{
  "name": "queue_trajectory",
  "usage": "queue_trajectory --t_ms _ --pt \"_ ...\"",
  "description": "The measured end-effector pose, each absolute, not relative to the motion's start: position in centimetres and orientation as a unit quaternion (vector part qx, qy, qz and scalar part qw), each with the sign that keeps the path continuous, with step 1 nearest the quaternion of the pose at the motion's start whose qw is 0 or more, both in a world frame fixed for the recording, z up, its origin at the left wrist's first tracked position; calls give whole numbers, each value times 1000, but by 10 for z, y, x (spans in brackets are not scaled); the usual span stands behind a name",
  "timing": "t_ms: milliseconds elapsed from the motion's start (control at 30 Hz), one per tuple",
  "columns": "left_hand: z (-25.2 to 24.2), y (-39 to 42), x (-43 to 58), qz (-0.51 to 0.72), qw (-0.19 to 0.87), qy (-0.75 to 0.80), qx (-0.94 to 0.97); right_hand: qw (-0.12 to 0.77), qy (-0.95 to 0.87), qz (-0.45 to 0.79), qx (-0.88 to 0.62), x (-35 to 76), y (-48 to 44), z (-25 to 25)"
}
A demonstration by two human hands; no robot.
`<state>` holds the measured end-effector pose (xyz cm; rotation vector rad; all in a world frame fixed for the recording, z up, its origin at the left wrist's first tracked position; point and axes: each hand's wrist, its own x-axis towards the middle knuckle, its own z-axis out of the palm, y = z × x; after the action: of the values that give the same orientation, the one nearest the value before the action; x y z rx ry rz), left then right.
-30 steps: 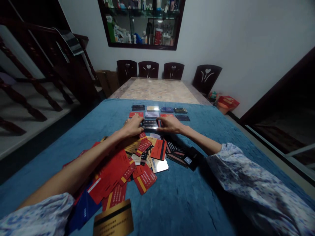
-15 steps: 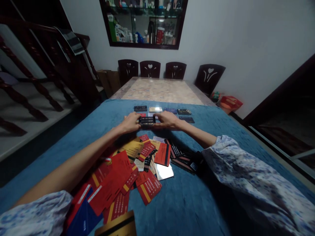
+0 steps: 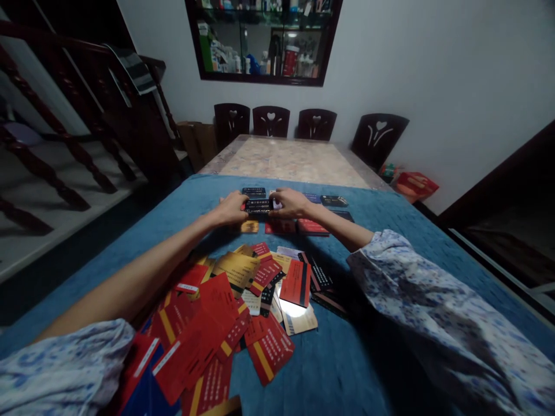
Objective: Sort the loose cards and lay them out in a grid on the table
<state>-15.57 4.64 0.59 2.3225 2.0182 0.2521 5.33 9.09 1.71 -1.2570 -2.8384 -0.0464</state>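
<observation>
A black card (image 3: 258, 206) with white print is held level between my two hands over the rows of cards. My left hand (image 3: 232, 209) pinches its left end, and my right hand (image 3: 289, 204) grips its right end. Just beyond lies another black card (image 3: 254, 192). To the right are a dark blue card (image 3: 313, 198) and a black card (image 3: 334, 201). Nearer me, a gold card (image 3: 250, 226) and red cards (image 3: 313, 227) lie in a row. Part of the rows is hidden behind my hands.
A loose heap of red cards (image 3: 197, 335), gold cards (image 3: 236, 268) and black cards (image 3: 318, 271) spreads over the blue tablecloth (image 3: 347, 358) close to me. Bare marble tabletop (image 3: 295, 156) lies beyond the cloth. Chairs (image 3: 271, 122) stand at the far end.
My hands and the black card have moved farther away, toward the back row. The near row of gold and red cards now shows below them. The whole view has shifted slightly.
</observation>
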Motion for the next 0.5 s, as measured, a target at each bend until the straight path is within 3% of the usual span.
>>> queue_trajectory --t_ms 500 --pt "5 94 -172 92 27 658 747 17 -915 -39 -402 30 140 16"
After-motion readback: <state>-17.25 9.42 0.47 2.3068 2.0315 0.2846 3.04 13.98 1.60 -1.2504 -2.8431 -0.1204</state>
